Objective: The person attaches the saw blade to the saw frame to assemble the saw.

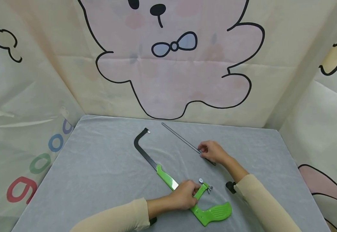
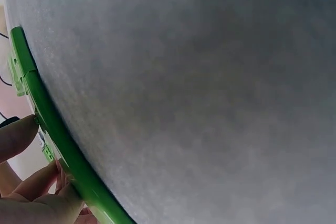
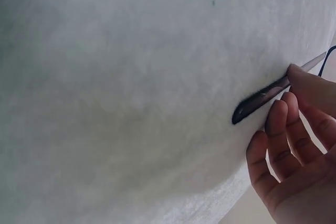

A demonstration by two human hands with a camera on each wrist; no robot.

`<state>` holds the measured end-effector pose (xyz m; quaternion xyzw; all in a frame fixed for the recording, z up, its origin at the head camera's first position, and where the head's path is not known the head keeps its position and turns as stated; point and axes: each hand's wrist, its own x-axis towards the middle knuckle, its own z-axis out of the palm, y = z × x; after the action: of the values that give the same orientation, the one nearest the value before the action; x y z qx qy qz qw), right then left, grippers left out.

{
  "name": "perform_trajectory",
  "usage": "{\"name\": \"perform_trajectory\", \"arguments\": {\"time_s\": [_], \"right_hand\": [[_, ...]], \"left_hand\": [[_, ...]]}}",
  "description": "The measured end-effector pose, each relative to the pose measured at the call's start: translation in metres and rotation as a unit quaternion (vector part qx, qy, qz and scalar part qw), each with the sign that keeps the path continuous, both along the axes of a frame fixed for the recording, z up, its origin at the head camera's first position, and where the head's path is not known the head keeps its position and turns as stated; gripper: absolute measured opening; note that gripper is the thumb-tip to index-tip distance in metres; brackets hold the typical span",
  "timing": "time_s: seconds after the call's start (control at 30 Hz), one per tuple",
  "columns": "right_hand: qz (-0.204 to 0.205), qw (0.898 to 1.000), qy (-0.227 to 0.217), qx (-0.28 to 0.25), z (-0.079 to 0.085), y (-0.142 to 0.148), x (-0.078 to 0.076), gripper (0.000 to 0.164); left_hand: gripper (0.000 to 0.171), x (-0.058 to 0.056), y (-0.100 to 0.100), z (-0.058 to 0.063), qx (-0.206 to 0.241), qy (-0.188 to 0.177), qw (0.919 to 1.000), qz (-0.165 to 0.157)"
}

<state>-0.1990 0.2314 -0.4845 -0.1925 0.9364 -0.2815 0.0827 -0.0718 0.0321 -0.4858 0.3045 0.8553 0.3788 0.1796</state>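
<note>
A person's two hands are working over a table (image 1: 107,154) covered in pale grey cloth. The left hand (image 1: 183,194) is gripping a saw (image 1: 166,176) around its green middle, the thumb and fingers closing on the frame. The saw is lying slantwise across the table, its black arm (image 1: 146,157) curving away toward the far left and its bright green handle (image 1: 217,212) pointing to the near right. Just right of the left hand, a short green post (image 1: 200,191) is rising from the frame, with a silver wing nut (image 1: 210,189) sitting at its tip.

Farther off and to the right, the right hand (image 1: 213,151) is pinching a thin grey blade (image 1: 181,138) near its closer end, between thumb and fingertips; the other fingers are curving loosely. The blade is running roughly parallel to the saw, apart from it, its other end reaching toward the table's far edge. Whether it is touching the cloth along its whole length, one cannot tell.

Both arms are wearing beige sleeves (image 1: 267,201). Beyond the table, a pale wall (image 1: 275,74) is showing a large cartoon animal (image 1: 180,82) with a blue bow tie (image 1: 174,46).
</note>
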Motion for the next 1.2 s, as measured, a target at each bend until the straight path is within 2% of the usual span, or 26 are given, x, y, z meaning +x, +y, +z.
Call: {"name": "perform_trajectory", "arguments": {"time_s": [0.07,0.23,0.3,0.4,0.6,0.8,1.2], "right_hand": [[-0.004,1.0,-0.001,0.002,-0.001,-0.001,0.001,0.016],[-0.004,1.0,-0.001,-0.002,-0.003,-0.005,0.003,0.015],[-0.003,1.0,0.0,-0.003,-0.002,-0.006,0.002,0.014],[-0.006,1.0,-0.004,0.0,-0.002,-0.006,0.002,0.014],[-0.011,1.0,0.002,-0.001,-0.001,-0.007,0.002,0.015],[-0.008,1.0,0.006,-0.006,0.0,-0.007,0.001,0.016],[-0.007,1.0,0.005,-0.009,0.0,-0.006,0.001,0.017]], "left_hand": [[0.028,0.001,0.0,-0.002,-0.001,0.005,1.0,0.001],[0.028,0.002,0.0,-0.006,0.02,-0.017,0.9996,0.008],[0.025,0.001,0.0,-0.007,0.03,-0.028,0.9991,0.013],[0.02,0.001,0.0,-0.007,0.029,-0.025,0.999,0.023],[0.03,0.002,-0.001,-0.008,0.041,-0.033,0.9971,0.055],[0.03,0.002,0.001,-0.01,0.047,-0.041,0.9953,0.074],[0.028,0.001,0.003,-0.011,0.053,-0.059,0.9935,0.082]]}}
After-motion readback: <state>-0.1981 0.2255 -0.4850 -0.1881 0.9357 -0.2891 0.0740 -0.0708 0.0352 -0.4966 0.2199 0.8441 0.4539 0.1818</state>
